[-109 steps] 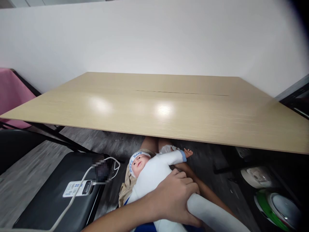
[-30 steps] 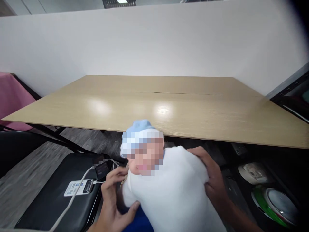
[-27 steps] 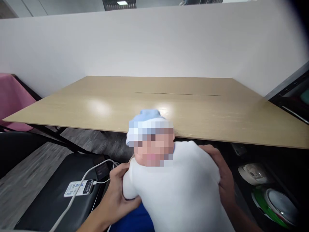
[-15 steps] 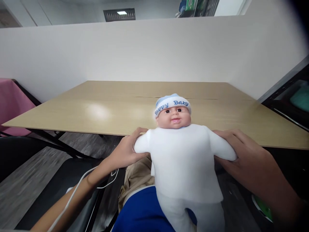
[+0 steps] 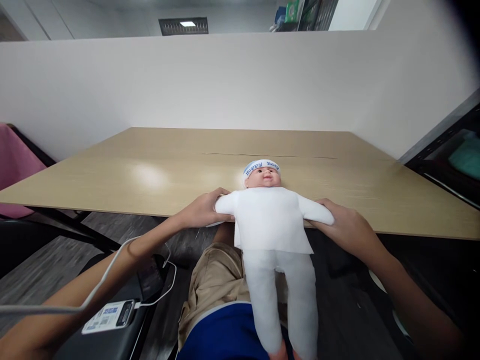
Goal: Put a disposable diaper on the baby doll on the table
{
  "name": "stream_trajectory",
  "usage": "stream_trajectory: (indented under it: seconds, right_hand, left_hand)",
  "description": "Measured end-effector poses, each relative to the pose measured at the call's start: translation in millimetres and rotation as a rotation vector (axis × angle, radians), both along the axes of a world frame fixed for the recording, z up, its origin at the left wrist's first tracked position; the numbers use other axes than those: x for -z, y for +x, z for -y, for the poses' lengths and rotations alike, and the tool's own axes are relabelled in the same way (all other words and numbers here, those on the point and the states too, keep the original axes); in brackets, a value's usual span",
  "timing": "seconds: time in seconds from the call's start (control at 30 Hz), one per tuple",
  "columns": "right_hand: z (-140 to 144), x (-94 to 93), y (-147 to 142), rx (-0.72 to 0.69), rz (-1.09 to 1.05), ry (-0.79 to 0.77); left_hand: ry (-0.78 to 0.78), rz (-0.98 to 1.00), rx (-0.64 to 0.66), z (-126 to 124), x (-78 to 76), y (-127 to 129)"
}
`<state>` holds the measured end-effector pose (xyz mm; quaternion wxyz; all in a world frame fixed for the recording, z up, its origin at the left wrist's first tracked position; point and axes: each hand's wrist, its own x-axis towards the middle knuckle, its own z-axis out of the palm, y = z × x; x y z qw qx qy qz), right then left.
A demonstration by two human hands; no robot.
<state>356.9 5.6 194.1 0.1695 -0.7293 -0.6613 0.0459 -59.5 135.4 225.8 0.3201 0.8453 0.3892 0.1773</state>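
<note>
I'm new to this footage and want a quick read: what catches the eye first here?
A baby doll in white with a blue-lettered hat, held up at the near edge of the wooden table, its legs hanging over the person's lap. The left hand grips one doll arm and the right hand the other. Lower left, a power bank with a white cable lies on a black chair.
</note>
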Motion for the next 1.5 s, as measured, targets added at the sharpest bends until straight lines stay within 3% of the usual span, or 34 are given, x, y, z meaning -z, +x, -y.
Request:
stream_trajectory:
  seconds: [0.17, 0.4, 0.67, 0.9, 1.5]
  right_hand:
    - [-26, 21.5, 9, -0.024, -0.070, 0.061]
    - [-57, 33.6, 25, -0.014, -0.078, 0.145]
    - [-113, 44.6, 38, -0.103, -0.059, 0.163]
    - [-162, 47.5, 44, -0.104, -0.108, 0.169]
    - [-194, 44.9, 60, -0.176, -0.040, 0.130]
  left_hand:
    - [0.025, -0.093, -0.029, -27, 10.6, -2]
    - [0.178, -0.224, -0.157, -58, 13.1, -15]
    - [0.239, -0.197, -0.198, -101, 33.7, -19]
    - [0.331, -0.119, -0.147, -148, 50.9, -15]
    - [0.309, -0.108, -0.147, -189, 52.3, -10]
